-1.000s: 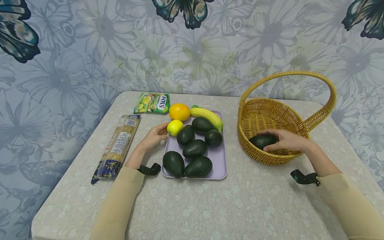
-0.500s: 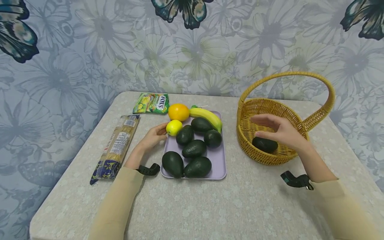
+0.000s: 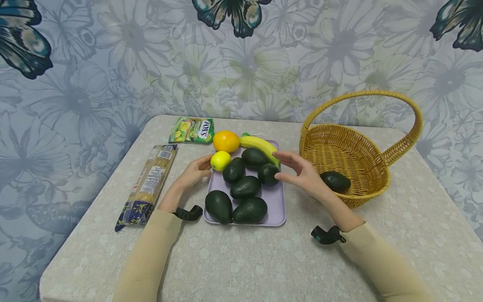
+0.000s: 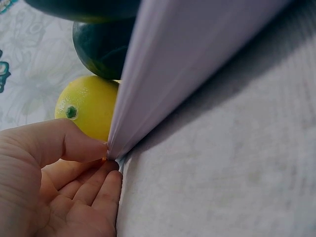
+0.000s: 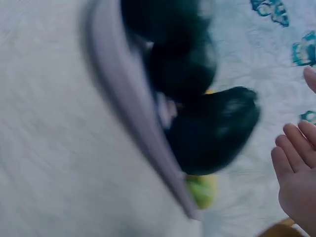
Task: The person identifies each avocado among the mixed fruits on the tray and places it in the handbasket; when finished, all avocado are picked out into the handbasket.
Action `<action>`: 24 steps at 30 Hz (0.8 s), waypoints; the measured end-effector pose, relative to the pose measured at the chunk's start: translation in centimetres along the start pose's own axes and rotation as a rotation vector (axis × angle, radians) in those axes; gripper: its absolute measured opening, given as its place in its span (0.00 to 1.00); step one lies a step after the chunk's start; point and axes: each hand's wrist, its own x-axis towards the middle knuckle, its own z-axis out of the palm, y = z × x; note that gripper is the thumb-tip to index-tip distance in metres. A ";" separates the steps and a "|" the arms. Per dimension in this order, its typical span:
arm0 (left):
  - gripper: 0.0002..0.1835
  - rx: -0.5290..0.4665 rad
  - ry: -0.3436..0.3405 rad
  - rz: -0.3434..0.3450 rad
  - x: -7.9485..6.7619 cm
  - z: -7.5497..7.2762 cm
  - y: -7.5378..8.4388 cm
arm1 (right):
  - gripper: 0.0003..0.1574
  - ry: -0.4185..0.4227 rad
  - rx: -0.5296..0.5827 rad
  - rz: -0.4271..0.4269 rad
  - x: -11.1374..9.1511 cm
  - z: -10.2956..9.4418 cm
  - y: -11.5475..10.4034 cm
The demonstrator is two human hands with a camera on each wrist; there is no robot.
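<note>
Dark green avocados [image 3: 245, 187], six in all, lie on a lilac tray [image 3: 273, 209] at the middle of the tabletop [image 3: 241, 260]. To the right stands a wicker basket [image 3: 341, 157] with a tall handle, and one more avocado [image 3: 335, 181] lies in its near-left part.

The left hand [image 3: 193, 173] pinches the left rim of the tray, thumb above and fingers below, just beside the lemon [image 3: 220, 160]. The right hand [image 3: 302, 174] is at the tray's right edge, holding nothing, thumb and fingers spread apart toward the rightmost avocado [image 3: 268, 174]; whether the thumb already touches its skin I cannot tell.

The work looks like an early stage of carrying avocados from tray to basket, with the step in hand being the reach for another one. The next move seems to call for fingers on the far side of that rightmost avocado and thumb on its near side, closing round it and lifting straight up. The near end of the banana [image 3: 260, 144] is just beside it, so the fingers need to slip in without nudging the fruit. A steady left hand should keep the tray from sliding meanwhile.
</note>
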 end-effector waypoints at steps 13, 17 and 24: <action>0.34 0.001 -0.005 0.009 -0.5 0.2 0.8 | 0.24 0.128 0.083 0.139 1.0 2.3 3.0; 0.34 0.008 -0.003 0.003 -0.5 0.2 0.8 | 0.23 0.148 0.049 0.185 0.9 2.6 2.0; 0.34 0.008 -0.002 0.001 -0.5 0.2 0.7 | 0.27 0.132 0.079 0.257 0.7 2.5 2.4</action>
